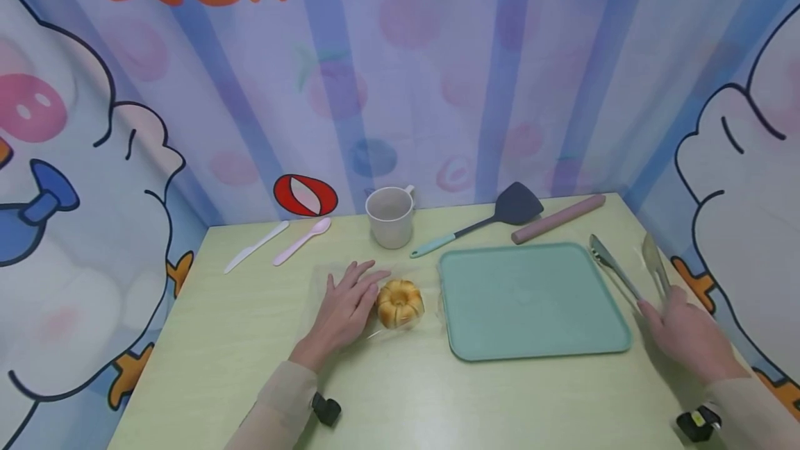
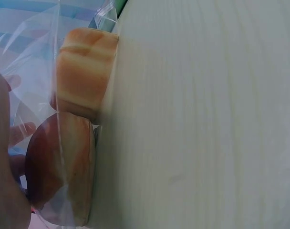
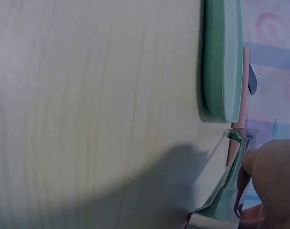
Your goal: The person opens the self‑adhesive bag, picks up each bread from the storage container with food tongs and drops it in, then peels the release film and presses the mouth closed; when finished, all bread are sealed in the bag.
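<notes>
Left of the green tray (image 1: 537, 301), left hand (image 1: 340, 307) is lying palm down over a clear bag (image 2: 42, 43), fingers extending loosely, unclenched; golden roll (image 1: 400, 304) sitting beside it. Right of the tray, right hand (image 1: 690, 332) is grasping tongs (image 1: 615, 269), their arms standing apart.

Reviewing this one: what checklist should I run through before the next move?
1. Right hand holding the tongs: ok.
2. Tongs spread apart: ok.
3. Left hand beside the flower-shaped bun: ok.
4. Bun free of the clear plastic: not ok, it is wrapped.
5. Left hand pressing on the bun itself: cannot tell.
6. Green tray lying flat: ok, right of the bun.
</notes>
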Available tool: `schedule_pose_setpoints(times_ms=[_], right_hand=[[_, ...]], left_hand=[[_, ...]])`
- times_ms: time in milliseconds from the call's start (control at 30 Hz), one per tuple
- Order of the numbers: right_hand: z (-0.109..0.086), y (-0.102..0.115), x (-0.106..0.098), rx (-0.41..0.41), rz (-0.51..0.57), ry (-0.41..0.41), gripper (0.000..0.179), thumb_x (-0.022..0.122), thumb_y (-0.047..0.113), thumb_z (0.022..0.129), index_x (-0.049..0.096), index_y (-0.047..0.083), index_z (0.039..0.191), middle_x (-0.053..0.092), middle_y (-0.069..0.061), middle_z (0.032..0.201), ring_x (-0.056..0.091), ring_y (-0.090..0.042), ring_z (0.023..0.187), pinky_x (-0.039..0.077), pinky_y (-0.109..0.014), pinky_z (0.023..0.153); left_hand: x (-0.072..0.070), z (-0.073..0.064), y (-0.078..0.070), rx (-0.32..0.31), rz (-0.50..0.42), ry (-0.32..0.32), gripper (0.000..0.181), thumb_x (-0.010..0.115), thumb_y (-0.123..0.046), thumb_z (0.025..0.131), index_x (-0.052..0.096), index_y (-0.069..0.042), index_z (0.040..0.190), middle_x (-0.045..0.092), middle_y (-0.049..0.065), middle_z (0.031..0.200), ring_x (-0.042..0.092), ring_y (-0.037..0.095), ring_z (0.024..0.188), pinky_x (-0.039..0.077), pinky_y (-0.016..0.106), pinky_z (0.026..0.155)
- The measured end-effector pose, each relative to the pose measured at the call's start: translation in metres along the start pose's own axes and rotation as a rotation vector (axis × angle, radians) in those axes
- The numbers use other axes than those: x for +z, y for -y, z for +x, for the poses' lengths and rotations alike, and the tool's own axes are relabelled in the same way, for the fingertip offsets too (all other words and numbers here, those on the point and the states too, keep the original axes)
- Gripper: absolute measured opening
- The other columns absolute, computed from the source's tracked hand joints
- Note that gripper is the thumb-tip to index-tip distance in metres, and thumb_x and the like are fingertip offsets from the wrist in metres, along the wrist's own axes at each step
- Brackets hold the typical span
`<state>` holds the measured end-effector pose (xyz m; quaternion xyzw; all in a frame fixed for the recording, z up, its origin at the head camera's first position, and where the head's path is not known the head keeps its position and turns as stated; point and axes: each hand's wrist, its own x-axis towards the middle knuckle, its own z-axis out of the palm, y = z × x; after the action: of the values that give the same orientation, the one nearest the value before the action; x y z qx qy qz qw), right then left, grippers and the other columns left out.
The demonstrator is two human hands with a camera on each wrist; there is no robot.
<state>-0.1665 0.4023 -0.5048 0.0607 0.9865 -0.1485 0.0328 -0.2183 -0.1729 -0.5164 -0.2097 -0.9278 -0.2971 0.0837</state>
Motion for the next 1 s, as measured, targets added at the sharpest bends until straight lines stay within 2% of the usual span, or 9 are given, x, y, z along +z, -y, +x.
schedule_pose_setpoints(times_ms=[167,267,333,467,567,633,767,867,1000], right_hand=[[0.000,0.000,-0.002,0.042,-0.004,0.051,0.075,0.045,0.049,0.109,0.032,-0.024,0.117,0.053,-0.033,0.080,0.058,-0.038,0.066,0.047,-0.049,0.052],[-0.001,0.000,-0.003,0.062,-0.009,0.037,0.080,0.046,0.054,0.108,0.032,-0.024,0.119,0.048,-0.040,0.086,0.057,-0.048,0.072,0.047,-0.054,0.055],[-0.004,0.003,-0.003,0.044,-0.020,-0.028,0.083,0.049,0.053,0.107,0.031,-0.027,0.126,0.046,-0.046,0.093,0.054,-0.058,0.082,0.047,-0.061,0.063],[-0.009,0.017,-0.006,-0.055,0.008,-0.210,0.081,0.060,0.044,0.105,0.036,-0.026,0.137,0.047,-0.051,0.106,0.049,-0.067,0.094,0.043,-0.068,0.070],[-0.012,0.040,-0.009,-0.145,0.100,-0.254,0.075,0.063,0.041,0.104,0.041,-0.020,0.141,0.054,-0.045,0.111,0.056,-0.059,0.094,0.048,-0.065,0.068],[-0.015,0.060,-0.011,-0.195,0.174,-0.236,0.070,0.062,0.037,0.106,0.041,-0.018,0.144,0.057,-0.041,0.115,0.061,-0.052,0.096,0.053,-0.061,0.069],[-0.022,0.099,-0.010,-0.326,0.256,-0.225,0.060,0.067,0.026,0.104,0.047,-0.013,0.144,0.067,-0.025,0.105,0.068,-0.032,0.086,0.057,-0.041,0.065],[-0.029,0.129,-0.003,-0.404,0.311,-0.200,0.054,0.069,0.024,0.103,0.051,-0.007,0.144,0.069,-0.015,0.102,0.068,-0.022,0.083,0.055,-0.031,0.064],[-0.038,0.168,0.014,-0.489,0.418,-0.081,0.048,0.068,0.023,0.104,0.053,0.000,0.144,0.070,-0.003,0.102,0.068,-0.012,0.083,0.055,-0.026,0.064]], left_hand=[[-0.001,0.000,0.000,-0.003,-0.011,0.010,0.040,0.040,-0.036,0.114,0.063,-0.029,0.146,0.047,0.010,0.162,0.030,0.047,0.155,0.007,0.082,0.117],[-0.003,0.000,-0.001,-0.005,-0.010,0.019,0.040,0.041,-0.036,0.113,0.062,-0.030,0.147,0.047,0.010,0.162,0.030,0.047,0.155,0.007,0.081,0.118],[-0.005,0.000,-0.001,-0.005,-0.013,0.028,0.040,0.042,-0.036,0.113,0.062,-0.030,0.147,0.046,0.009,0.163,0.029,0.045,0.156,0.008,0.080,0.118],[-0.010,0.002,-0.002,-0.006,-0.036,0.065,0.042,0.043,-0.038,0.112,0.062,-0.027,0.147,0.046,0.008,0.163,0.028,0.043,0.157,0.010,0.078,0.120],[-0.014,0.007,-0.003,-0.004,-0.044,0.093,0.044,0.042,-0.042,0.112,0.061,-0.024,0.147,0.047,0.008,0.162,0.029,0.040,0.157,0.012,0.076,0.121],[-0.017,0.011,-0.005,0.005,-0.043,0.103,0.046,0.041,-0.044,0.112,0.061,-0.023,0.147,0.048,0.009,0.161,0.034,0.038,0.155,0.016,0.075,0.121],[-0.024,0.024,-0.010,0.045,-0.034,0.111,0.046,0.043,-0.043,0.112,0.061,-0.019,0.147,0.053,0.008,0.157,0.050,0.032,0.145,0.038,0.062,0.118],[-0.026,0.034,-0.014,0.075,-0.011,0.125,0.044,0.048,-0.043,0.111,0.061,-0.020,0.147,0.057,0.004,0.153,0.056,0.028,0.140,0.047,0.052,0.113],[-0.024,0.049,-0.019,0.097,0.007,0.190,0.044,0.051,-0.043,0.110,0.060,-0.022,0.149,0.057,0.001,0.154,0.051,0.025,0.145,0.040,0.049,0.120]])
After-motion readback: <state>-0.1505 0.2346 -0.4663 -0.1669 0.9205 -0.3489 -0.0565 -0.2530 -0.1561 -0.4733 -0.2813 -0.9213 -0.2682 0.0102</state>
